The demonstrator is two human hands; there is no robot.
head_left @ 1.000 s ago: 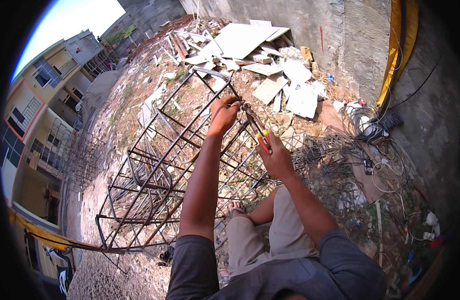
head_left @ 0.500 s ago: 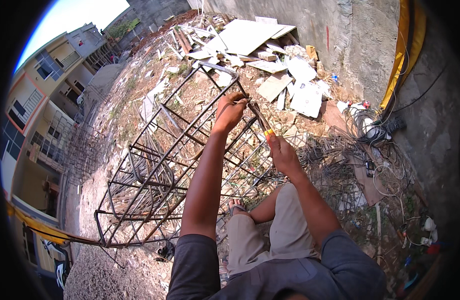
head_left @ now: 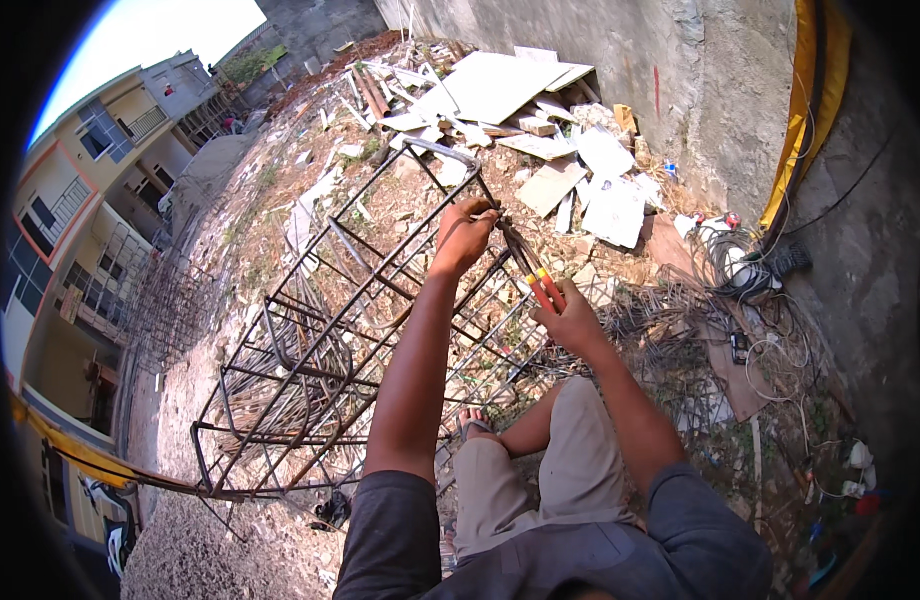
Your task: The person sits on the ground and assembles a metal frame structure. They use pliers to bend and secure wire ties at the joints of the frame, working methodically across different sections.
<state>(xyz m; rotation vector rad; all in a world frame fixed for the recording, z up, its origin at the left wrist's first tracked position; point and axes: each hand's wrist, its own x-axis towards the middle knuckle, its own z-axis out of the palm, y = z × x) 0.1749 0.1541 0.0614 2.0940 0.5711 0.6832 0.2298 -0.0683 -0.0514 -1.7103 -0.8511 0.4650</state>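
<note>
In front of me stands a long cage of steel reinforcing bars [head_left: 325, 318], with square stirrups, slanting from lower left to upper right. My left hand [head_left: 466, 236] is closed at its far right corner, fingertips pinched beside a bar; what lies between them is too small to make out. My right hand [head_left: 572, 322] grips pincers [head_left: 544, 287] with red and yellow handles, which stand slightly apart. The dark jaws point up and left to the bars just by my left fingertips. Whether they bite on anything cannot be seen.
Bent rods [head_left: 280, 365] lie inside and under the cage. Broken white boards [head_left: 495, 88] are heaped by the concrete wall [head_left: 620, 45]. Tangled cables [head_left: 735, 265] and thin wire lie to the right. Rubble covers the ground; a yellow strap [head_left: 90, 465] runs at lower left.
My right hand has shifted slightly down, and the pincers' handles, close together before, now show as two spread apart. My left hand stays at the same corner, its fingers slightly lower.
</note>
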